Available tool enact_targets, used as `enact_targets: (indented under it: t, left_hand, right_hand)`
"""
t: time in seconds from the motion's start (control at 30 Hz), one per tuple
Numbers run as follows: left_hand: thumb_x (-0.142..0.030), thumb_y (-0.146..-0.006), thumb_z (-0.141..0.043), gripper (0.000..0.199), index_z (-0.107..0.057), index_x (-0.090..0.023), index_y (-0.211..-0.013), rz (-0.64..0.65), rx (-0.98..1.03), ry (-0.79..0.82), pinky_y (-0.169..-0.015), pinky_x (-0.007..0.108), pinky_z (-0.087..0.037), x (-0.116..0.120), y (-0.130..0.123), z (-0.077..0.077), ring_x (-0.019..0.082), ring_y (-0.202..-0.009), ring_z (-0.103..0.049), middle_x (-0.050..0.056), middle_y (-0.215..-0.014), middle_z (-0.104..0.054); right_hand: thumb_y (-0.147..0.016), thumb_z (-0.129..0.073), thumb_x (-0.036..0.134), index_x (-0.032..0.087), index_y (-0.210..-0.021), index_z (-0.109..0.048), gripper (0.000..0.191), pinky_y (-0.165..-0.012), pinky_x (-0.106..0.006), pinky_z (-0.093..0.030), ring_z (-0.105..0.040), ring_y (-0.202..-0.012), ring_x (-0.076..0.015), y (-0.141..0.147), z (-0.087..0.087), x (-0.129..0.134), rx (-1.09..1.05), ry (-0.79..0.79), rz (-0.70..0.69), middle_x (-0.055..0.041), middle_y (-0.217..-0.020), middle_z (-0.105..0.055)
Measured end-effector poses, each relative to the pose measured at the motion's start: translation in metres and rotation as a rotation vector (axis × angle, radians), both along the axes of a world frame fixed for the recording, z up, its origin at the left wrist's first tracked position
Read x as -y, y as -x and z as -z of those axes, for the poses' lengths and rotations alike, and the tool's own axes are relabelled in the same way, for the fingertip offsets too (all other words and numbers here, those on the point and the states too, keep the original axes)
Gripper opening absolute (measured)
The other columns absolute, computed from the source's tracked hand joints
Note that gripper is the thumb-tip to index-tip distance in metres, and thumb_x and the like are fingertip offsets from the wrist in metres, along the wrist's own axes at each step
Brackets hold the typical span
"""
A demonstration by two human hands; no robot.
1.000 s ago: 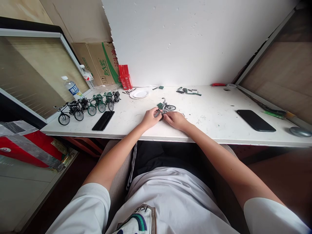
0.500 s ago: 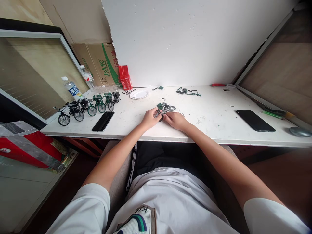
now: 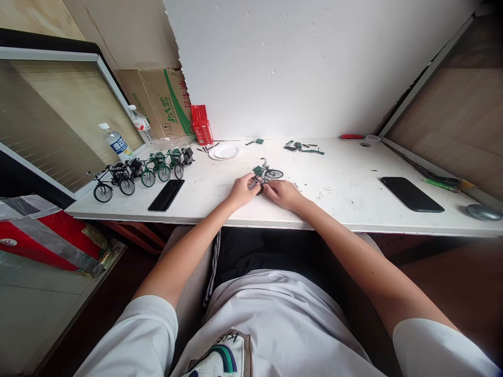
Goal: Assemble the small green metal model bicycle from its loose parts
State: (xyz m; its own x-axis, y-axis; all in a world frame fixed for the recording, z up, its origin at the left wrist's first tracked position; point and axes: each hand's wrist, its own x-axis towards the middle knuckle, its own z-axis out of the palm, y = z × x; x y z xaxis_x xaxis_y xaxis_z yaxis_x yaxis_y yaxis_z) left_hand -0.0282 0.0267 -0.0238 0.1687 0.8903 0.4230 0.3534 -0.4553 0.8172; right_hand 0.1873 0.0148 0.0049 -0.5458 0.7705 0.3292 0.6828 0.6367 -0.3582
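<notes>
Just above the white tabletop, a small model bicycle (image 3: 272, 173) is held between my two hands, its front wheel pointing away to the right and a green part near its middle. My left hand (image 3: 244, 190) is closed on the near end, by the rear wheel. My right hand (image 3: 286, 193) pinches the same end from the other side, fingertips close to the left ones. The fingers hide the exact spot they grip. Several finished-looking model bicycles (image 3: 148, 177) stand in a row at the left.
Loose green and black parts (image 3: 302, 147) lie toward the back, with a small green piece (image 3: 259, 141) beside them. White plates (image 3: 223, 152), a red box (image 3: 201, 125) and bottles (image 3: 117, 142) stand back left. One phone (image 3: 166, 195) lies left, another phone (image 3: 412, 194) right.
</notes>
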Motion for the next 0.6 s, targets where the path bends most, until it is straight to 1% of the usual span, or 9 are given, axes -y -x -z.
enact_targets:
  t: [0.6]
  left_hand:
    - [-0.024,-0.088,-0.072,0.026,-0.075,-0.019,-0.113,-0.001,-0.002,0.000,-0.109,0.038,-0.056,-0.0004,0.0002,0.0003,0.025,-0.114,-0.075,0.009,-0.121,-0.080]
  right_hand:
    - [-0.111,-0.040,0.041,0.022,-0.083,-0.063,0.041,-0.064,-0.031,-0.035,-0.060,-0.071,-0.0207,-0.0005,0.0010,-0.0006,-0.012,-0.021,-0.009,-0.0074,-0.082,-0.073]
